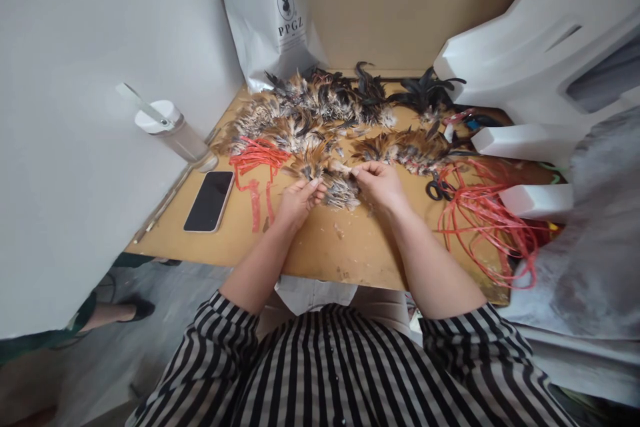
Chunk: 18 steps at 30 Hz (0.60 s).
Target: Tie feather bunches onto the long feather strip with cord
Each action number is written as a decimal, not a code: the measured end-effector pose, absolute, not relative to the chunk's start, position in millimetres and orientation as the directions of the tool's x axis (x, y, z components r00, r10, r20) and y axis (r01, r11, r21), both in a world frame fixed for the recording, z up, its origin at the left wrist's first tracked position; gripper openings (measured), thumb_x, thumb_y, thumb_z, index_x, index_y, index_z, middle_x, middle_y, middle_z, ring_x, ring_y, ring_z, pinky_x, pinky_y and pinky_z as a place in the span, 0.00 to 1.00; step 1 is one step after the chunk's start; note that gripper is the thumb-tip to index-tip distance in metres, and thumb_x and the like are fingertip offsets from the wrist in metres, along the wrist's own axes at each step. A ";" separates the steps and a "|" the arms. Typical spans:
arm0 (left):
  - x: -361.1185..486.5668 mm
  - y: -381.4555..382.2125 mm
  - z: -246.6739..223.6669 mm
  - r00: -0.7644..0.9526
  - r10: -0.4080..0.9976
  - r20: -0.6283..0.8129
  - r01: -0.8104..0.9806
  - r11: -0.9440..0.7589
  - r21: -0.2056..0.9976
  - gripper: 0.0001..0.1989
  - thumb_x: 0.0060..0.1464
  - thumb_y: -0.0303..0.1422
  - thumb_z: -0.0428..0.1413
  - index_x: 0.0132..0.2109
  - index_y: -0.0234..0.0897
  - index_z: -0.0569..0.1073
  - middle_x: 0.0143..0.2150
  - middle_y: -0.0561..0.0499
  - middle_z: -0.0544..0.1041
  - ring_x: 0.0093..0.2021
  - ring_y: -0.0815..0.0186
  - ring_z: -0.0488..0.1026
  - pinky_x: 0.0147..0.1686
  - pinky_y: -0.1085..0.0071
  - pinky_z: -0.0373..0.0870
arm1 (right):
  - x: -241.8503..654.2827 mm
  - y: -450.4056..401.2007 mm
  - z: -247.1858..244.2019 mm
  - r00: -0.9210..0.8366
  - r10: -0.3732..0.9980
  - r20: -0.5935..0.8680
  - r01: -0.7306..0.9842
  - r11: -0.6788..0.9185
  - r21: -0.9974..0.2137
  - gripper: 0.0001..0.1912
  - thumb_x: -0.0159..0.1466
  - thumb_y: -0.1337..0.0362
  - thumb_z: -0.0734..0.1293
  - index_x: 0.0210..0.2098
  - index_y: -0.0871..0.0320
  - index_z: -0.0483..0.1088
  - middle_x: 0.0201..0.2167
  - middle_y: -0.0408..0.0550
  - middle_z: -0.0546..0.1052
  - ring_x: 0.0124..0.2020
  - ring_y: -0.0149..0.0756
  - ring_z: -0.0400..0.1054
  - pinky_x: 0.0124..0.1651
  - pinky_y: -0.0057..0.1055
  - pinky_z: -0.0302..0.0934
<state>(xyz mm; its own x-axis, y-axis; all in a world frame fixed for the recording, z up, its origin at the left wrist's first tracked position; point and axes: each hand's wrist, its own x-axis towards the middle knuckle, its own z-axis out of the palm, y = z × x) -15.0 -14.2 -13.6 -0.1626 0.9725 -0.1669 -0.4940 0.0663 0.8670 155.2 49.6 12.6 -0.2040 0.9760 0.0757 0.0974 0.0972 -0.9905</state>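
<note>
My left hand (301, 203) is closed in a pinch on a small bunch of brown feathers (309, 163) that fans out above the fingers. To its right, my right hand (381, 183) pinches the end of a pale feather (340, 167) between thumb and fingertips. Beneath and between the hands lies a clump of grey-brown feathers (343, 192). Several larger heaps of brown and black feathers (320, 97) spread over the table (320, 247) beyond my hands. Another row of brown feathers (403, 147) lies just past my right hand.
Left of my hands are red plastic strips (260, 155), a phone (210, 201) and a white-lidded container (173, 130). On the right lie black-handled scissors (440, 188) and tangled red strips (487, 220), beside a white plastic chair (520, 27). A silver bag (270, 13) stands at the back.
</note>
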 end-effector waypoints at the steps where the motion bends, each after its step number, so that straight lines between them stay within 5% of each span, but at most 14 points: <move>1: -14.7 -14.5 -13.4 -0.160 0.972 -0.169 -0.493 0.070 0.867 0.12 0.41 0.33 0.60 0.34 0.31 0.74 0.27 0.51 0.75 0.22 0.77 0.67 0.22 0.81 0.62 | 154.4 48.9 14.6 -0.217 0.976 0.008 -0.026 0.002 -1.000 0.10 0.49 0.59 0.67 0.26 0.60 0.67 0.15 0.38 0.63 0.15 0.24 0.51 0.18 0.24 0.45; 7: -10.7 -17.4 -9.8 -0.117 0.969 -0.219 -0.540 0.123 0.833 0.12 0.40 0.33 0.61 0.34 0.31 0.73 0.31 0.48 0.76 0.25 0.76 0.70 0.24 0.80 0.63 | 143.0 40.1 18.9 -0.362 0.921 -0.143 -0.359 -0.280 -0.890 0.15 0.42 0.60 0.72 0.25 0.58 0.65 0.15 0.35 0.60 0.14 0.20 0.45 0.16 0.21 0.36; 18: -6.1 -16.8 -12.8 -0.124 0.978 -0.170 -0.604 0.062 0.795 0.11 0.41 0.32 0.61 0.35 0.32 0.74 0.34 0.49 0.76 0.30 0.74 0.71 0.25 0.81 0.62 | 113.7 15.5 10.1 -0.383 0.908 -0.169 -0.318 -0.302 -0.899 0.14 0.44 0.58 0.72 0.25 0.60 0.69 0.15 0.38 0.67 0.13 0.19 0.45 0.15 0.21 0.36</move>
